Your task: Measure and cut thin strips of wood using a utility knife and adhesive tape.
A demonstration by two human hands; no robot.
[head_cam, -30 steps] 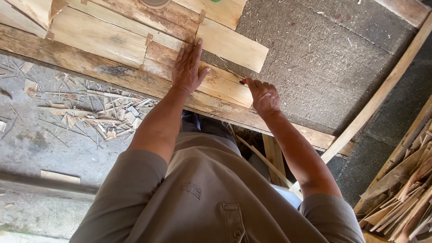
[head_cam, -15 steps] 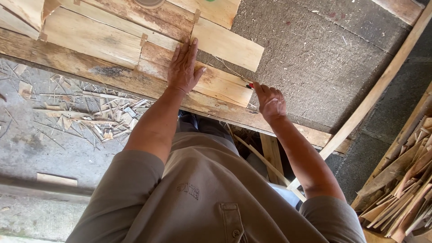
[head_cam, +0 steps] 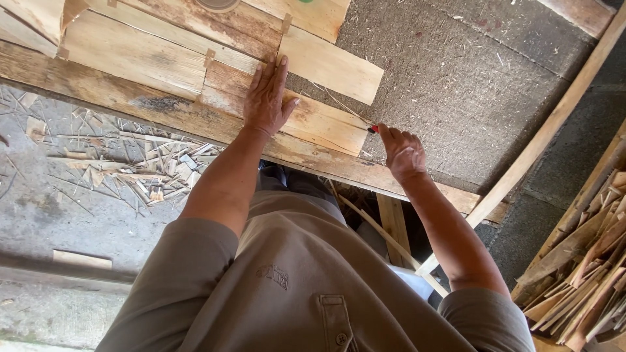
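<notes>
Right hand (head_cam: 403, 151) shifted along plank edge | clamped on red-tipped tool (head_cam: 372, 129), mostly hidden | left hand (head_cam: 267, 98) flat on plank (head_cam: 306, 120)

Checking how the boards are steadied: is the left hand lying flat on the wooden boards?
Yes, the left hand lies palm down, fingers spread, on the wooden boards.

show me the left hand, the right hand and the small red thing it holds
left hand (head_cam: 267, 98), head view, back of the hand
right hand (head_cam: 403, 153), head view, knuckles
small red thing (head_cam: 372, 129), head view, its visible tip
</notes>
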